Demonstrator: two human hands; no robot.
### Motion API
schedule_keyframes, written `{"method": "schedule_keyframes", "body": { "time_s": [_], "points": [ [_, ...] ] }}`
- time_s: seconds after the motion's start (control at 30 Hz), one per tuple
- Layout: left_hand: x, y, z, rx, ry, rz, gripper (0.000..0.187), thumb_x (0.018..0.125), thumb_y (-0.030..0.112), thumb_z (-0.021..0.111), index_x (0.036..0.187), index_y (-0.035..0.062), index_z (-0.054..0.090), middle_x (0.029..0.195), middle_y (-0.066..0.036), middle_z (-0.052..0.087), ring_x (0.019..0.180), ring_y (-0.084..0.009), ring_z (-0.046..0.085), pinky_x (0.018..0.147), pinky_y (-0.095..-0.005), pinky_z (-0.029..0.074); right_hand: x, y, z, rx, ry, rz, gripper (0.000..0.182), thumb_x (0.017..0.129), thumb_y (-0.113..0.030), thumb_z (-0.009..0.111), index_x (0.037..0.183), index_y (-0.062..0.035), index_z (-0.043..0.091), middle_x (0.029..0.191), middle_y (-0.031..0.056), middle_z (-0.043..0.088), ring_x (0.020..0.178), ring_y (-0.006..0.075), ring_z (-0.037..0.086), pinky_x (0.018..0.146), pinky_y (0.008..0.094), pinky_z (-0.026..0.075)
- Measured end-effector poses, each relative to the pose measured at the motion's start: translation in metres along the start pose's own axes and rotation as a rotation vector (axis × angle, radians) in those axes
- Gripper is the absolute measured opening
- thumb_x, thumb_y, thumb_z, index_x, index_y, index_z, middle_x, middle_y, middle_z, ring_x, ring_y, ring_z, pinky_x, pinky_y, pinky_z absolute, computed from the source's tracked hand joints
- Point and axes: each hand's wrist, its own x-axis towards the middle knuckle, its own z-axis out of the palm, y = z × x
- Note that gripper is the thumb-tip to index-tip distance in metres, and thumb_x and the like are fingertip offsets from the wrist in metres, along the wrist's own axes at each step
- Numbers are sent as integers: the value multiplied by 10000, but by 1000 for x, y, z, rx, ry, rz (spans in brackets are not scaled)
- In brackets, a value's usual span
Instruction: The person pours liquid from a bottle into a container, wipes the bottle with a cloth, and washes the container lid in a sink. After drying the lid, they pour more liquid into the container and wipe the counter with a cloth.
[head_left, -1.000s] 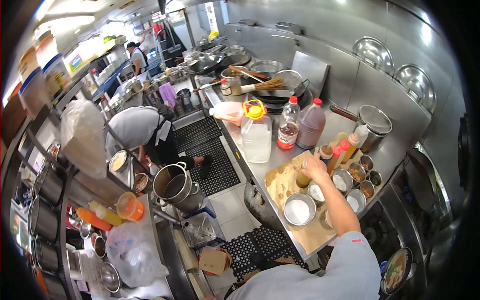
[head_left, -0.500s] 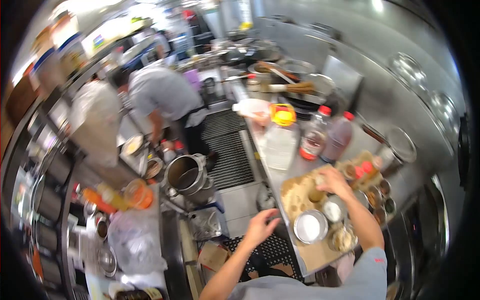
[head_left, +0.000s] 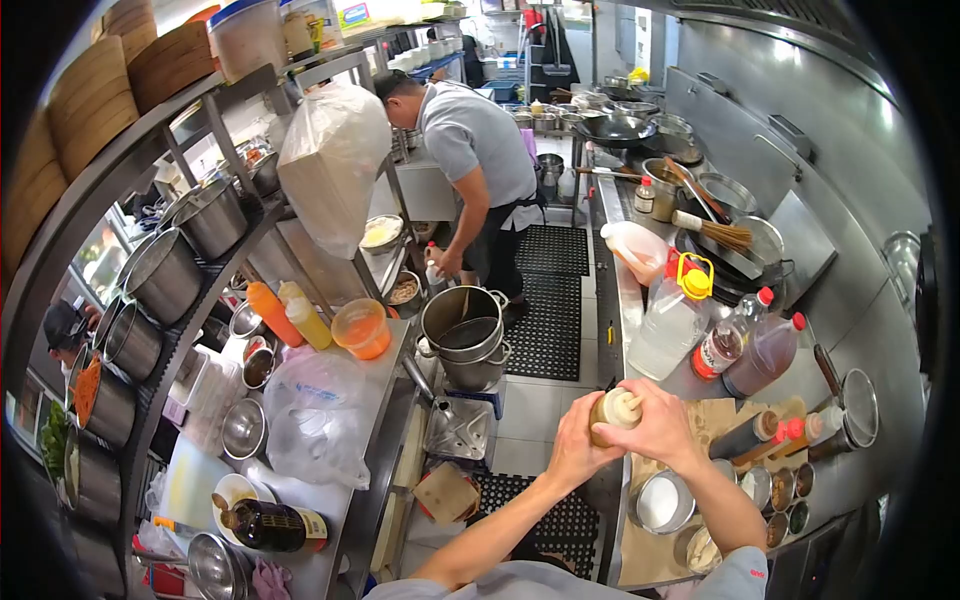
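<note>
A squeeze bottle with a pale nozzle cap is held up in front of me, beside the counter's edge. My left hand is closed around its body from the left. From the right, my right hand grips its top near the nozzle. The bottle's lower part is hidden by my fingers. Below and right of it, a round metal container of white powder sits on brown cardboard. Several dark and light squeeze bottles lie tilted near small cups of seasonings.
Large plastic jugs and red-capped bottles stand along the right counter. At left, a worktop holds a plastic bag and sauce bottles. A tall pot stands by the aisle, where a co-worker bends over.
The bottle has been lifted off the cardboard and brought left over the counter's edge. My left hand, empty and open before, now grips it too. My view has swung toward the left.
</note>
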Motion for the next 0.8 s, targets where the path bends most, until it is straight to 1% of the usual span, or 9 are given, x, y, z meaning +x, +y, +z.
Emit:
{"method": "schedule_keyframes", "body": {
  "time_s": [0.07, 0.27, 0.5, 0.57, 0.6, 0.67, 0.7, 0.77, 0.8],
  "points": [
    [-1, -2, -14, -15, -19, -41, 816, 571, 170, 847, 1260, 31, 433, 1170, -164, 552, 1064, -362, 560, 913, -434, 458, 7, -5, 9, -73, -24, -47, 613, 620, -551, 743, 973, -64, 626, 892, 137, 661, 766, 338, 661, 659, 442, 521],
    [-4, -3, -50, -63, -137, -65, 851, 581, 198, 856, 1280, 17, 405, 1191, -173, 541, 1087, -369, 553, 906, -430, 472, 23, -10, 14, -25, -86, -369, 572, 604, -498, 770, 937, -58, 617, 848, 98, 662, 698, 303, 663, 564, 388, 522],
    [9, 14, -66, -95, -226, 0, 830, 608, 193, 851, 1286, 22, 404, 1189, -168, 543, 1103, -340, 550, 938, -409, 454, 34, -24, -9, -58, -204, -541, 561, 601, -499, 781, 917, -65, 618, 729, 72, 601, 620, 283, 631, 548, 356, 516],
    [10, 17, -72, -112, -267, 6, 821, 620, 189, 853, 1289, 28, 405, 1189, -153, 547, 1115, -305, 556, 952, -391, 448, 34, -20, -13, 28, -359, -473, 768, 564, -474, 849, 1123, -28, 569, 934, 101, 631, 816, 252, 655, 679, 357, 517],
    [13, 17, -75, -293, -256, -82, 826, 630, 196, 857, 1298, 35, 399, 1196, -134, 544, 1130, -261, 545, 964, -375, 438, 35, -16, -13, 25, -361, -479, 768, 564, -474, 849, 1123, -28, 569, 934, 101, 631, 816, 252, 655, 679, 357, 517],
    [15, 19, -81, -539, -176, -182, 852, 654, 218, 867, 1329, 55, 374, 1217, -91, 525, 1167, -171, 496, 988, -346, 413, 25, -6, -6, 403, -340, -335, 1020, 533, -393, 906, 1354, -58, 403, 1198, 118, 547, 1122, 216, 563, 841, 366, 480],
    [16, 16, -81, -559, -146, -175, 892, 642, 259, 874, 1341, 62, 356, 1227, -104, 506, 1161, -193, 499, 992, -361, 411, 19, 2, 8, 396, -356, -333, 1020, 533, -393, 906, 1354, -58, 403, 1198, 118, 547, 1122, 216, 563, 841, 366, 480],
    [22, 26, -88, -99, -131, 47, 933, 617, 303, 884, 1342, 59, 349, 1226, -110, 498, 1154, -200, 500, 995, -360, 407, 2, 15, 45, 595, -298, -272, 1238, 500, -359, 935, 1450, -24, 214, 1349, 115, 420, 1262, 192, 416, 953, 382, 417],
    [23, 32, -90, -99, -129, 34, 933, 617, 303, 884, 1342, 59, 349, 1226, -110, 498, 1154, -200, 500, 995, -360, 407, -5, -1, 54, 828, -186, -134, 1081, 515, -315, 935, 1362, 11, 348, 1259, 93, 493, 1164, 173, 492, 945, 360, 432]
  ]
}}
